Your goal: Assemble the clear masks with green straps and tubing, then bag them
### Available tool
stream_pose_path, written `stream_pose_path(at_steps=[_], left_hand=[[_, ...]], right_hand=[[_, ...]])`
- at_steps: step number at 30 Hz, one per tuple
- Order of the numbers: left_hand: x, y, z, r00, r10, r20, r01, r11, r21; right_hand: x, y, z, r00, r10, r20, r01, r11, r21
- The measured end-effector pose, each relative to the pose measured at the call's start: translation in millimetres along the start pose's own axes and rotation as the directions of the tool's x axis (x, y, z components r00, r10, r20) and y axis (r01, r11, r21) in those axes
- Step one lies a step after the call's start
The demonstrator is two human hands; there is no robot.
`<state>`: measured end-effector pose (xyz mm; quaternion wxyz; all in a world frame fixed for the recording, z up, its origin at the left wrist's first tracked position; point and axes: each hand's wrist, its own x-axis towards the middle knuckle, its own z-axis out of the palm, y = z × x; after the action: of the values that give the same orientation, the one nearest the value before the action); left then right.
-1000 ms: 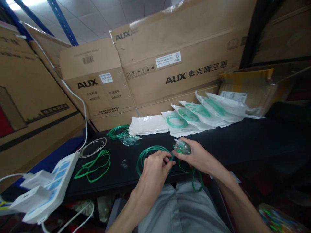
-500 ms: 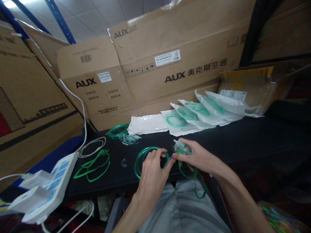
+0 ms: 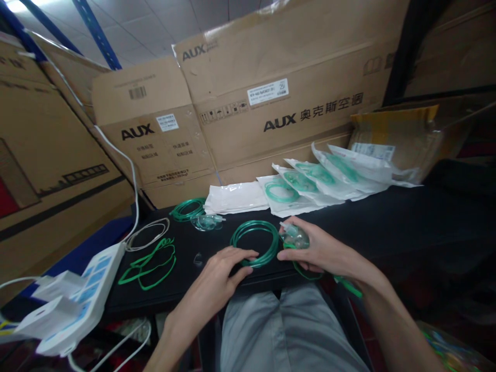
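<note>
The right hand point(image 3: 321, 253) closes round a clear mask point(image 3: 294, 236), its shape mostly hidden, while the left hand point(image 3: 217, 276) lies with fingers spread, apparently touching the green tube coil point(image 3: 253, 243) on the black table point(image 3: 387, 222), sealed bags point(image 3: 310, 188) behind.

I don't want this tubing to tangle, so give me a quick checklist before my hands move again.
1. Green tubing coil lies flat on the black table: ok.
2. Left hand touches the coil's near edge, fingers flat, not gripping: ok.
3. Right hand holds the clear mask: ok.
4. Tube from the mask loops below the right hand and off the table edge: not ok.
5. Tube joined firmly to the mask: cannot tell.
6. Coil lies apart from the white pouches: ok.
</note>
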<state>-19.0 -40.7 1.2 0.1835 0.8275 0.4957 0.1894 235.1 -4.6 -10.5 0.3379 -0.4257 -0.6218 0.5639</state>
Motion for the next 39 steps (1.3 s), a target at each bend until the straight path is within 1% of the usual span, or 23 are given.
stream_pose_path(at_steps=[4, 7, 10, 12, 14, 16, 18, 20, 21, 24, 27, 29, 33, 36, 39], left_hand=[[-1, -7, -15.4, 0.999, -0.026, 0.026, 0.026, 1.0, 0.005], [-1, -10, -24.0, 0.999, -0.003, 0.046, 0.004, 1.0, -0.02], [-4, -13, -32.9, 0.996, 0.029, 0.09, -0.023, 0.998, -0.065], [-6, -17, -38.0, 0.993, 0.025, 0.117, -0.016, 0.997, -0.081], [-6, -22, -40.8, 0.992, 0.017, 0.123, -0.007, 0.996, -0.084], [-4, -28, -40.9, 0.994, 0.015, 0.112, -0.006, 0.997, -0.078], [-1, -32, -38.7, 0.995, 0.02, 0.093, -0.014, 0.997, -0.073], [3, -33, -35.2, 0.996, 0.048, 0.08, -0.042, 0.997, -0.07], [4, -32, -33.2, 0.995, 0.064, 0.071, -0.06, 0.996, -0.065], [9, -26, -27.0, 0.995, 0.085, 0.055, -0.083, 0.996, -0.033], [16, -17, -23.1, 0.996, 0.059, 0.059, -0.059, 0.998, -0.012], [21, -12, -22.9, 0.997, 0.038, 0.06, -0.037, 0.999, -0.018], [29, -5, -25.6, 0.997, 0.001, 0.078, 0.006, 0.996, -0.084], [28, -3, -25.3, 0.995, -0.061, 0.08, 0.069, 0.993, -0.098], [23, -5, -21.6, 0.99, -0.106, 0.091, 0.113, 0.991, -0.075]], right_hand=[[2, 2, 4, 0.999, -0.005, 0.036, 0.003, 0.998, 0.057], [4, 5, 4, 0.999, -0.023, 0.049, 0.017, 0.994, 0.11], [6, 7, 5, 0.997, -0.055, 0.06, 0.043, 0.979, 0.198], [7, 7, 7, 0.995, -0.08, 0.059, 0.062, 0.963, 0.263], [6, 4, 12, 0.996, -0.07, 0.058, 0.048, 0.948, 0.314], [4, -1, 17, 0.994, -0.043, 0.098, 0.009, 0.947, 0.323], [2, -5, 22, 0.984, -0.033, 0.178, -0.018, 0.96, 0.279], [2, -9, 26, 0.97, -0.046, 0.24, -0.006, 0.977, 0.211], [4, -10, 27, 0.966, -0.053, 0.252, 0.007, 0.984, 0.18], [13, -11, 30, 0.973, -0.084, 0.214, 0.059, 0.991, 0.12], [24, -9, 32, 0.977, -0.117, 0.176, 0.097, 0.988, 0.116], [30, -6, 33, 0.975, -0.138, 0.175, 0.111, 0.981, 0.157], [31, 1, 33, 0.978, -0.147, 0.15, 0.094, 0.946, 0.309], [30, 4, 32, 0.984, -0.141, 0.113, 0.089, 0.923, 0.375], [29, 7, 33, 0.984, -0.144, 0.102, 0.095, 0.919, 0.382]])
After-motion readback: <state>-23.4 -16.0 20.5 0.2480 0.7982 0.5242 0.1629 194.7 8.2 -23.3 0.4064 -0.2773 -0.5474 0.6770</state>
